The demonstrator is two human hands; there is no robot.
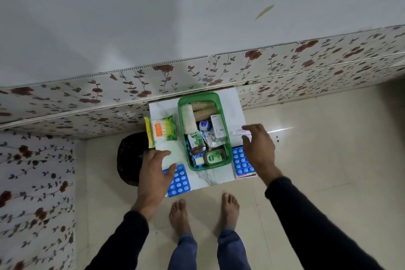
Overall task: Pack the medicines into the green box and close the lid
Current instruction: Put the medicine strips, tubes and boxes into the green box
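Green box (228, 138): lidless, at the centre of the small white table (237, 107), crowded with bottles, cartons and rolls.
Blister packs: one blue pack (178, 183) at the box's 7 o'clock, another (241, 161) at its 4 o'clock.
Left hand (154, 173): fingers relaxed and spread, holding nothing, over the near-left pack.
Right hand (258, 149): fingers loosely extended, empty, at the box's 3 o'clock above a small tube (241, 131).

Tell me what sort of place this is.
Most likely a room in a home. The person stands barefoot on a glossy tiled floor, floral-patterned panels line the lower wall, and a small marble-look table holds household medicines in a green box.
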